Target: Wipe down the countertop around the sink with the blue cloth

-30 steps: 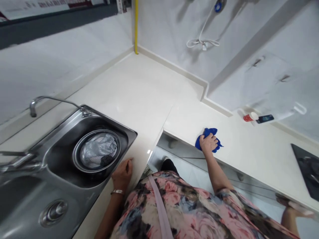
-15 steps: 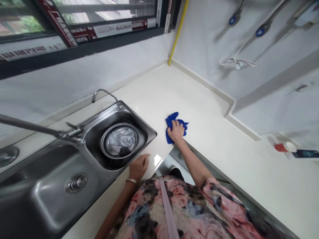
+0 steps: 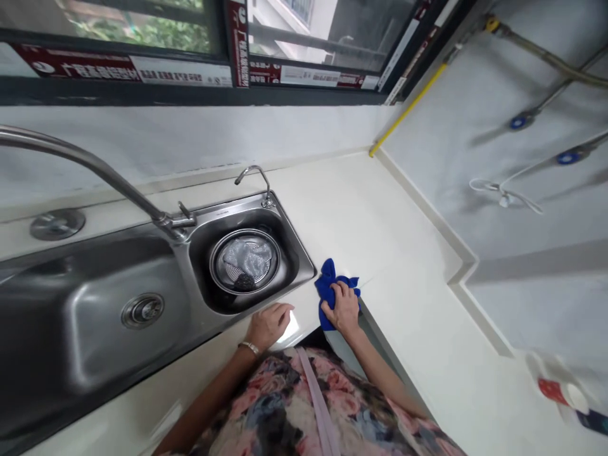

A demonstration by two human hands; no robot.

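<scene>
My right hand presses on a crumpled blue cloth at the inner corner of the white countertop, right of the sink. Its fingers are bent over the cloth, whose lower end reaches the counter's edge. My left hand, with a bracelet at the wrist, rests on the counter's front strip below the small sink basin. Its fingers are loosely bent and hold nothing. In that basin sits a round metal strainer bowl with a clear plastic bag and a dark scrubber inside.
A large basin lies at the left, with a tall faucet between the basins. A small curved tap stands at the back. A red and white paper cup and a phone lie far right. A yellow pipe rises in the corner.
My view has turned left and tilted up, showing more of the window. My right hand and the blue cloth have come closer to the counter's inner edge. My left hand stays by the sink.
</scene>
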